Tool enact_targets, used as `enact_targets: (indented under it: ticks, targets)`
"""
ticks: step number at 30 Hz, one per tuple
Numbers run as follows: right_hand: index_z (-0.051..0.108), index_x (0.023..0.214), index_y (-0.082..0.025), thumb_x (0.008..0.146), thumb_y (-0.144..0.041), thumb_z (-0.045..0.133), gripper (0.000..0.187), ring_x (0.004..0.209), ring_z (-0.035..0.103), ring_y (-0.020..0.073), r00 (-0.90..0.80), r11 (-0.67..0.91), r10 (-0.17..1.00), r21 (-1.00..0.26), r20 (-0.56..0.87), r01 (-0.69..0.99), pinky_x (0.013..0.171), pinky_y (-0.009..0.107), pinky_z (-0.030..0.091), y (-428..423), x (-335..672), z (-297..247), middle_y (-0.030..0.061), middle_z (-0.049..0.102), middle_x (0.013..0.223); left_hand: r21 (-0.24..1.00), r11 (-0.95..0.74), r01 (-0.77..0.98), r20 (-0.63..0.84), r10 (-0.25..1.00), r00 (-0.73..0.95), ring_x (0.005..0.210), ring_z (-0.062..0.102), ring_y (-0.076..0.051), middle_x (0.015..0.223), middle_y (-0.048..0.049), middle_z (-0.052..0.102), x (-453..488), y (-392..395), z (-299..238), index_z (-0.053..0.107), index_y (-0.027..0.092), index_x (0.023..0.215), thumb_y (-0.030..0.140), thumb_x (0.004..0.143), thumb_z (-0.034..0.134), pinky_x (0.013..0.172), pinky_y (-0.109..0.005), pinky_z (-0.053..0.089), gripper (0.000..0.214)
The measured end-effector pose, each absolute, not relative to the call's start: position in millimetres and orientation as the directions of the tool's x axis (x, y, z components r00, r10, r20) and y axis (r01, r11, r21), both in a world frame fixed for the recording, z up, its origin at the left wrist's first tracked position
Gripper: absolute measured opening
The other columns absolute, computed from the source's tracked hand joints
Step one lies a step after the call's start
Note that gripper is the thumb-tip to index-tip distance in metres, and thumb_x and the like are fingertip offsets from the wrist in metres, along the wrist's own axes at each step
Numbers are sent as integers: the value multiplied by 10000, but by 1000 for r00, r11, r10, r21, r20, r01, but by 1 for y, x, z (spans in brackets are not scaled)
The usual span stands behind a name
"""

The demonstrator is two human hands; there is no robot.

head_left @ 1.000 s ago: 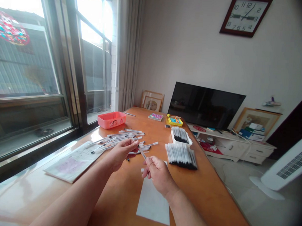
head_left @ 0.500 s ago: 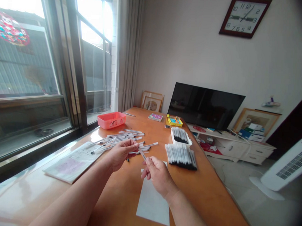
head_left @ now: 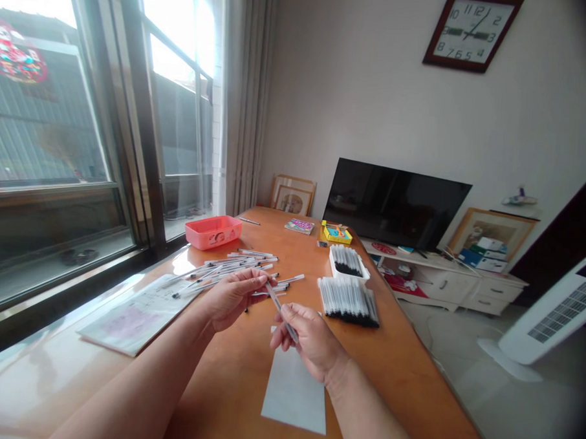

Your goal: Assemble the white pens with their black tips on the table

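A slim clear pen [head_left: 275,297] slants between my two hands above the table. My left hand [head_left: 236,296] pinches its far end with thumb and fingertips. Lower down, the fingers of my right hand [head_left: 305,330] are closed around the pen's barrel, and its near end shows below them. Beneath my right hand lies a sheet of white paper [head_left: 296,394]. Several loose pens [head_left: 233,263] with dark tips are scattered beyond my left hand. To the right, a dense row of clear pens [head_left: 348,299] lies side by side, black ends toward me.
Behind the row, a white container [head_left: 364,279] holds more pens. A red plastic box [head_left: 213,234] stands at the table's left edge, near a flat notebook [head_left: 128,322]. Farther back are a colourful booklet [head_left: 299,226] and a yellow box [head_left: 337,233]. A white fan [head_left: 545,321] stands on the floor.
The pen has shifted down through my right hand, so its near end now shows below the fingers. My left hand stays at the far end. The view has turned slightly right.
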State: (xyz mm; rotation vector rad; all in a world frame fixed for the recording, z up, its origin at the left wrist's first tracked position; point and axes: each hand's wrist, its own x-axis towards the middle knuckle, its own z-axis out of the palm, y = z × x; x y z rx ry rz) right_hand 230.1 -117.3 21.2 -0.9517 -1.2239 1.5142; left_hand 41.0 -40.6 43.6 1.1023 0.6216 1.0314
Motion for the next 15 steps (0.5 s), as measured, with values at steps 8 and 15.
enact_targets:
  ticks: [8, 15]
  targets:
    - [564, 875, -160, 901, -601, 554, 443, 541, 535, 117, -266, -70, 964, -979, -16, -194, 586, 242, 373, -118, 228, 22, 92, 721, 672, 970, 63, -234, 36, 918, 394, 943, 692, -230, 996, -122, 761, 44, -38, 34, 749, 158, 906, 429, 803, 760, 845, -321, 489, 290]
    - [576, 870, -163, 886, -585, 589, 422, 502, 510, 109, -358, -145, 933, -942, -28, -302, 546, 229, 323, -118, 232, 23, 46, 682, 599, 932, 85, -353, 86, 893, 442, 1112, 672, -286, 1116, -147, 752, 43, -43, 43, 775, 154, 1002, 384, 783, 794, 1002, -387, 476, 318]
